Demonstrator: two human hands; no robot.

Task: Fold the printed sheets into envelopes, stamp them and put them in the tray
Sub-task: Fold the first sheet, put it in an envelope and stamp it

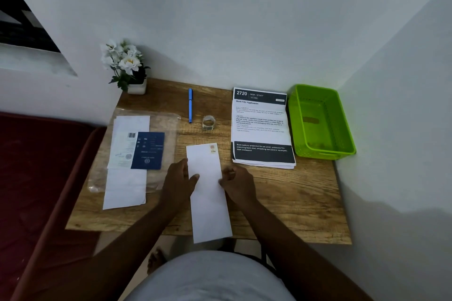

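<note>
A long white envelope (208, 190) lies lengthwise in the middle of the wooden desk (293, 198), its near end past the front edge. A small stamp (212, 148) sits at its far right corner. My left hand (179, 178) grips the envelope's left edge, thumb on top. My right hand (236, 182) pinches its right edge. A stack of printed sheets (261, 127) lies at the right, and beside it stands a bright green tray (342, 134), which looks empty.
A blue pen (190, 105) and a clear tape roll (208, 122) lie at the back middle. At the left, a plastic sleeve holds white envelopes (127, 188) and a blue booklet (148, 150). A flower pot (135, 87) stands at the back left. Walls close the back and right.
</note>
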